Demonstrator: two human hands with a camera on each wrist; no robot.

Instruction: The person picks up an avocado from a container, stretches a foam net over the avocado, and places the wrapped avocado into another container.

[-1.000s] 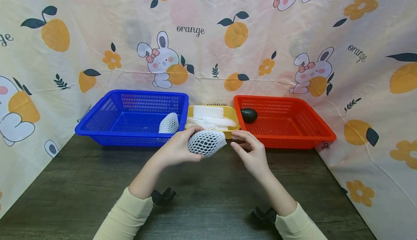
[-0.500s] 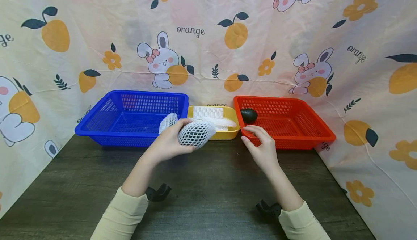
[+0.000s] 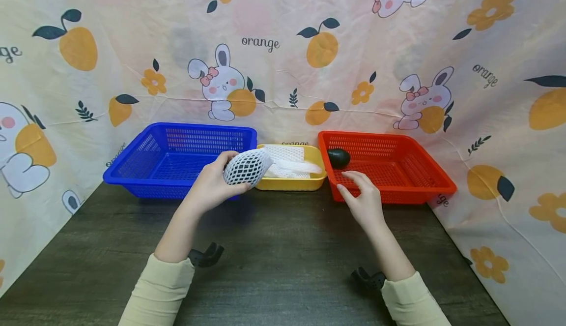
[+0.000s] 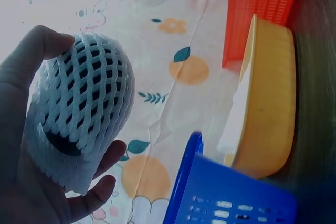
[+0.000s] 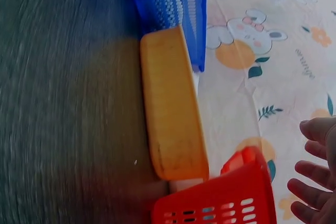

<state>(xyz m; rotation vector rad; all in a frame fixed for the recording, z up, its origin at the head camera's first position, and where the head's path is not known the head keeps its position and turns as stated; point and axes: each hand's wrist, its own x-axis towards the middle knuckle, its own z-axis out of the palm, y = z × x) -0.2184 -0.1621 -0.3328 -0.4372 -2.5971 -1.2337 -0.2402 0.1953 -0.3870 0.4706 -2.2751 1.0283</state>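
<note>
My left hand [image 3: 211, 182] grips a dark fruit, apparently an avocado [image 3: 246, 168], wrapped in a white foam net, above the front right corner of the blue basket [image 3: 141, 182]. In the left wrist view, thumb and fingers wrap the netted avocado [image 4: 89, 90], and dark skin shows through the mesh. My right hand [image 3: 367, 200] holds nothing and hovers before the front left corner of the red basket [image 3: 398, 194], fingers loosely bent. Inside that basket a bare dark avocado [image 3: 339, 158] lies against the left wall.
Between the baskets stands a yellow tray [image 3: 292, 184] holding several white foam nets [image 3: 289, 166]. All stand at the back of the dark wooden table [image 3: 283, 257], before a printed cloth [image 3: 283, 80]. Black wrist mounts [image 3: 207, 255] sit on both arms.
My left hand has carried the netted avocado left, from before the tray to the blue basket's corner. The right hand has drawn away to the right. Another netted piece in the blue basket is now hidden.
</note>
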